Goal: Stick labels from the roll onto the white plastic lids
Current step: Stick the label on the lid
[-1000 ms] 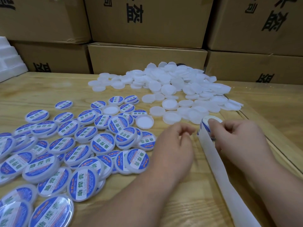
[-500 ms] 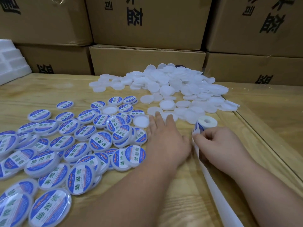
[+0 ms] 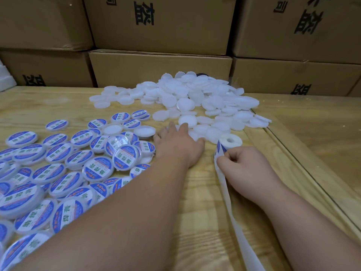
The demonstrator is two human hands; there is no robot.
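Many labelled lids (image 3: 97,167) are spread at nine o'clock, a plain pile (image 3: 195,98) remains at twelve, reached by the flat-fingered left hand (image 3: 177,145), while the roll's (image 3: 229,142) strip is pinched by the right hand (image 3: 246,165).

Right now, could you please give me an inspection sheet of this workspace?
Surface: wooden table, pale grain, raised edge at right.
Job's things: label roll upright; white backing strip trails toward the camera; plain lids heaped at the back; labelled lids spread at left.
Clutter: white foam block at far left.
Grips: left hand flat, fingers reaching onto plain lids; right hand pinching the strip beside the roll.
Cables: nothing seen.
Surroundings: stacked cardboard boxes behind the table.
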